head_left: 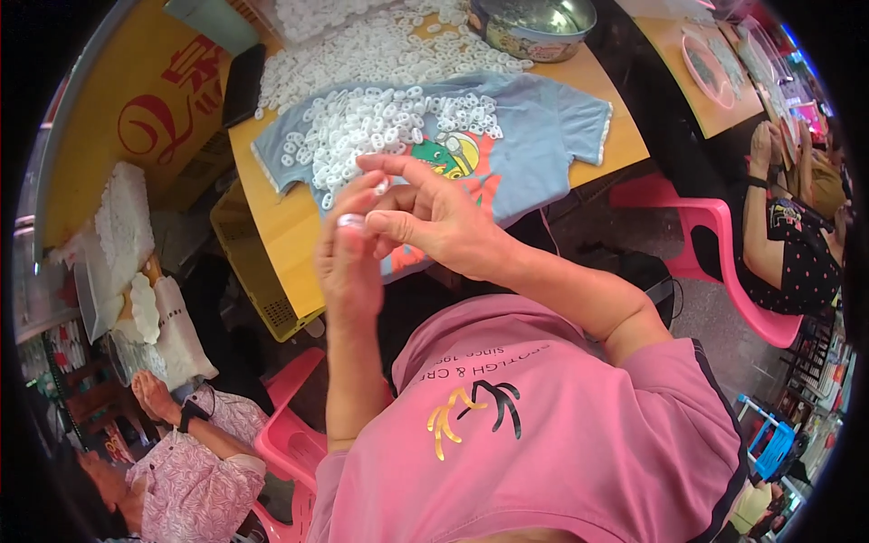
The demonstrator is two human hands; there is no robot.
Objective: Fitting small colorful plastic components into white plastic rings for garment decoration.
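Over the table's near side, my hands meet in front of my chest. My left hand (350,271) is closed, with a small white plastic piece (350,220) at its thumb tip. The thumb of my right hand (439,217) reaches that same piece, and its index finger stretches over my left fingertips. A second white bit shows between the fingers of both hands, too small to make out fully. Just beyond them, a heap of white oval pieces with holes (362,127) lies on a light blue T-shirt (534,118) with a green and orange print.
More white pieces (362,59) cover the back of the wooden table (625,145), beside a round metal tin (534,27) and a dark flat object (243,86). A yellow crate (262,262) stands below left. People sit on both sides, near pink chairs (715,217).
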